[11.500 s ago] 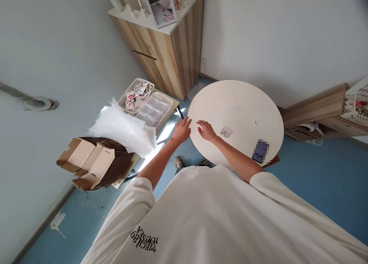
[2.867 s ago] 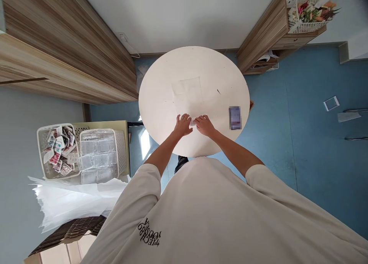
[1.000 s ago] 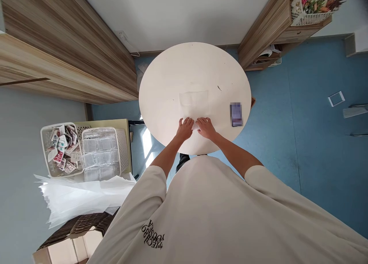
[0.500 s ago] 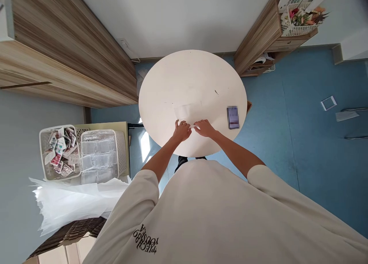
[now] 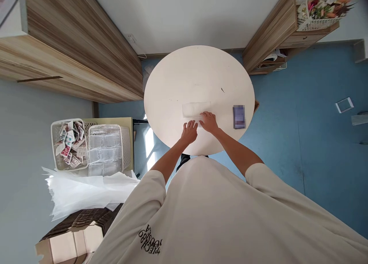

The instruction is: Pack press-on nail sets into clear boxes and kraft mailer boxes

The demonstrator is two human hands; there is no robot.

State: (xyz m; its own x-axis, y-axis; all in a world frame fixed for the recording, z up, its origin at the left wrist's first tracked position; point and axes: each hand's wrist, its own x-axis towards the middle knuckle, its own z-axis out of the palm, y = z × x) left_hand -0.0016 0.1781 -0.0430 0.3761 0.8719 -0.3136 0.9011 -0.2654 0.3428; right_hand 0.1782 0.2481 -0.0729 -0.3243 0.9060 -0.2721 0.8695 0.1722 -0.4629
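A thin, see-through whitish sheet (image 5: 196, 109) lies flat on the round table, hard to tell from the pale top. My right hand (image 5: 209, 122) rests at its near right edge, fingertips stretched out and touching that edge. Just to the left and nearer to me, my left hand (image 5: 189, 132) lies palm down, fingers extended on the table and a ring on one of them. The small patch between the two hands is pale, and I cannot make out whether anything thin lies there.
The round table (image 5: 198, 72) carries a blurred purple phone-like object (image 5: 239, 117) on the right. At left stand a basket of small packets (image 5: 69, 143) and a basket of clear plastic boxes (image 5: 105, 147), with white sheets (image 5: 89, 191) and folded cardboard (image 5: 76, 243) nearer. Wooden cabinets flank the table.
The hands held a thin whitish strip between them earlier; now they are apart from it. My right hand has moved forward onto the sheet's edge. The sheet lies flatter, and the view has shifted slightly.
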